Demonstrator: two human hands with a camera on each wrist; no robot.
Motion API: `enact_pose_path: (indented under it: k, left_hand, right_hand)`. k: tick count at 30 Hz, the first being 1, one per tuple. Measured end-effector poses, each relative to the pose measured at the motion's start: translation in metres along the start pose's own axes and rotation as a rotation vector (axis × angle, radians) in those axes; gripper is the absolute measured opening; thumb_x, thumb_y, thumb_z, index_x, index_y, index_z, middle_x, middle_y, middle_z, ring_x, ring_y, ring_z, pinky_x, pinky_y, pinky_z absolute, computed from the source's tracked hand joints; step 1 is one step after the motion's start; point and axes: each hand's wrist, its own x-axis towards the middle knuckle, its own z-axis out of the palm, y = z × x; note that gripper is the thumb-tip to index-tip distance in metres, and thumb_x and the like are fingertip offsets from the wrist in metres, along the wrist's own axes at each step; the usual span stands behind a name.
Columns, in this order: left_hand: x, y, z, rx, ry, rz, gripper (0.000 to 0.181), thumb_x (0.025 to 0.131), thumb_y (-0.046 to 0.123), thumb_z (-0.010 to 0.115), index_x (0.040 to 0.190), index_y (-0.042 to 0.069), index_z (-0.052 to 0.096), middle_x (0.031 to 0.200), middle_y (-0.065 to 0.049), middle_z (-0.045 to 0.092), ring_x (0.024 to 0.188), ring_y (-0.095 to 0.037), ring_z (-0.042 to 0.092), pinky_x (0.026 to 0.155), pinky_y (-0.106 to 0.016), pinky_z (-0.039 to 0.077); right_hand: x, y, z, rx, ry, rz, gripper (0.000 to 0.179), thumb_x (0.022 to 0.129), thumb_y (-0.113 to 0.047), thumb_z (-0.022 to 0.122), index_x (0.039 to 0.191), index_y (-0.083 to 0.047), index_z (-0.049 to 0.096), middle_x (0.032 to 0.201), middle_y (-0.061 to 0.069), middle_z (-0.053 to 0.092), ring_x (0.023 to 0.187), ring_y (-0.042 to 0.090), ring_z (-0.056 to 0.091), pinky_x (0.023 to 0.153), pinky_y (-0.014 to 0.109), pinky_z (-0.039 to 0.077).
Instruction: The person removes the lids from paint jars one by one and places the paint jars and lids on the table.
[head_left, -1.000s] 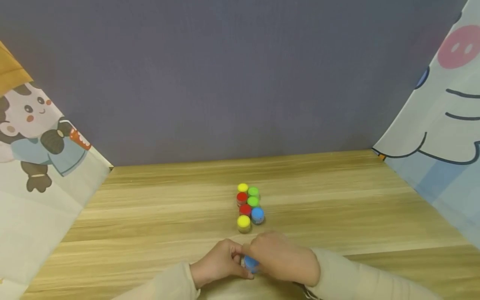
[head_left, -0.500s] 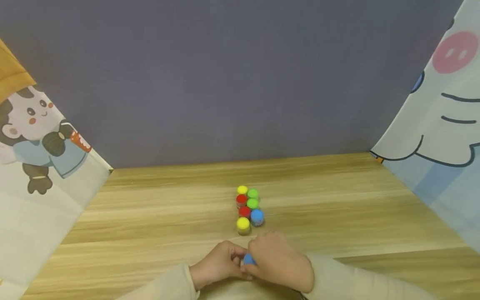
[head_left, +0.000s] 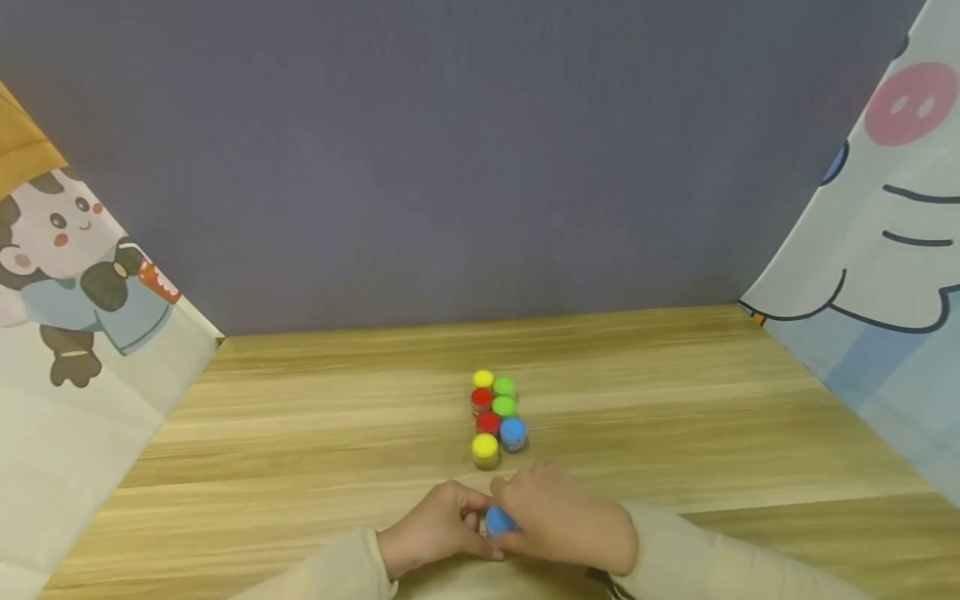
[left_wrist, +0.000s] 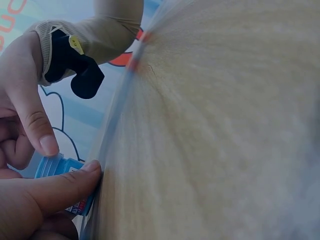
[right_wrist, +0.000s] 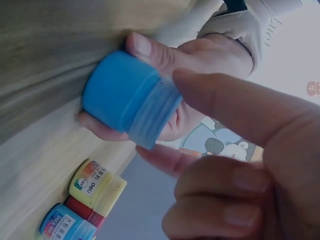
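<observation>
Gripping a small blue jar point(right_wrist: 117, 92) low on the near part of a wood-grain table point(head_left: 300, 417), a person's left hand point(head_left: 435, 529) wraps thumb and fingers around its body from the jar's left. The right hand point(head_left: 566, 521), on the jar's right, pinches the paler, see-through lid point(right_wrist: 156, 114) between thumb and a finger, its other fingers curled in. Both hands thus meet at this one jar, which looks upright, its base on or very close to the tabletop. Beige sleeves point(head_left: 330, 568) run back on either side of it.

Just beyond the held jar, seven more jars point(head_left: 488, 423) stand tightly grouped in two uneven columns. Nearest to the held jar is a yellow jar point(head_left: 485, 450); a second blue jar point(head_left: 513, 433) touches or nearly touches it, slightly farther and to the right. Next come two red jars point(head_left: 482, 398) on the left and two green jars point(head_left: 504, 407) on the right, then another yellow jar point(head_left: 483, 379), farthest from the held one.

Well beyond the held jar rises a plain grey panel point(head_left: 480, 167), with cartoon-printed cloths point(head_left: 862, 250) far to its left and right.
</observation>
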Motion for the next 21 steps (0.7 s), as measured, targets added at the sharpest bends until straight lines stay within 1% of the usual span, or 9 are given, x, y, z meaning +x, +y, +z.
enact_pose_path:
  k: [2,5,9,10,12,15,17,19,21]
  left_hand:
    - [-0.0005,0.0001,-0.0002,-0.003,-0.002,-0.004,0.021,0.067,0.002,0.081,0.085,0.010,0.074,0.049,0.007,0.046,0.042,-0.001,0.034,0.040,-0.013,0.025]
    - [-0.0012,0.0003,-0.0007,-0.004,-0.003,-0.010,0.025,0.067,0.003,0.081,0.089,0.011,0.074,0.049,0.006,0.047,0.042,-0.001,0.034,0.040,-0.014,0.025]
    - [-0.0018,0.0005,-0.0008,-0.016,-0.010,-0.015,0.028,0.067,0.003,0.081,0.093,0.011,0.075,0.049,0.006,0.047,0.043,-0.001,0.035,0.041,-0.014,0.026]
    - [-0.0019,0.0007,-0.0007,-0.018,-0.011,-0.014,0.026,0.068,0.003,0.081,0.092,0.010,0.075,0.049,0.006,0.047,0.042,-0.001,0.035,0.040,-0.014,0.025]
    - [-0.0019,0.0008,-0.0002,-0.023,-0.015,-0.012,0.023,0.068,0.002,0.080,0.089,0.009,0.074,0.050,0.006,0.048,0.042,-0.001,0.035,0.041,-0.014,0.026]
    - [-0.0018,0.0005,0.0003,-0.025,-0.011,-0.007,0.023,0.070,-0.001,0.077,0.091,0.008,0.074,0.052,0.004,0.055,0.042,0.000,0.036,0.041,-0.012,0.028]
    - [-0.0016,0.0002,0.0004,-0.022,-0.005,-0.001,0.025,0.071,-0.003,0.076,0.093,0.008,0.074,0.053,0.003,0.057,0.042,0.000,0.037,0.042,-0.011,0.028]
    - [-0.0012,0.0001,0.0005,-0.012,0.003,0.004,0.026,0.070,-0.003,0.076,0.094,0.009,0.074,0.052,0.003,0.056,0.043,0.001,0.037,0.042,-0.011,0.029]
    - [-0.0007,0.0003,0.0005,-0.006,0.006,0.010,0.026,0.069,-0.002,0.078,0.092,0.009,0.074,0.050,0.004,0.051,0.043,0.001,0.036,0.042,-0.011,0.029]
  right_hand:
    - [0.0000,0.0011,-0.0009,0.013,-0.002,-0.026,0.021,0.083,-0.034,0.071,0.082,-0.016,0.060,0.059,-0.012,0.043,0.050,0.003,0.036,0.052,0.019,0.036]
    - [-0.0005,0.0022,-0.0025,0.034,0.007,-0.070,0.013,0.082,-0.023,0.073,0.084,-0.019,0.061,0.059,-0.014,0.043,0.050,0.002,0.036,0.053,0.018,0.036]
    - [-0.0013,0.0035,-0.0032,0.051,0.014,-0.107,0.016,0.080,-0.015,0.073,0.084,-0.021,0.059,0.058,-0.014,0.041,0.049,0.002,0.035,0.050,0.017,0.034]
    - [-0.0015,0.0035,-0.0030,0.062,0.015,-0.106,0.016,0.079,-0.016,0.073,0.084,-0.021,0.059,0.057,-0.014,0.041,0.049,0.002,0.035,0.049,0.017,0.035]
    - [-0.0018,0.0026,-0.0024,0.068,0.017,-0.080,0.016,0.081,-0.025,0.072,0.085,-0.019,0.058,0.057,-0.014,0.041,0.049,0.002,0.036,0.049,0.018,0.035]
    - [-0.0020,-0.0004,-0.0002,0.017,0.056,-0.021,0.034,0.081,-0.046,0.069,0.089,-0.014,0.062,0.058,-0.012,0.044,0.050,0.003,0.039,0.051,0.021,0.038]
    - [-0.0018,-0.0024,0.0023,-0.040,0.087,0.020,0.043,0.081,-0.055,0.065,0.084,-0.012,0.062,0.057,-0.011,0.043,0.048,0.004,0.039,0.050,0.021,0.038]
    - [-0.0013,-0.0039,0.0047,-0.082,0.122,0.037,0.044,0.082,-0.055,0.063,0.076,-0.012,0.060,0.055,-0.010,0.041,0.046,0.004,0.036,0.048,0.021,0.036]
    - [-0.0008,-0.0047,0.0064,-0.092,0.141,0.042,0.041,0.084,-0.050,0.064,0.067,-0.014,0.055,0.053,-0.010,0.036,0.044,0.004,0.031,0.045,0.019,0.031]
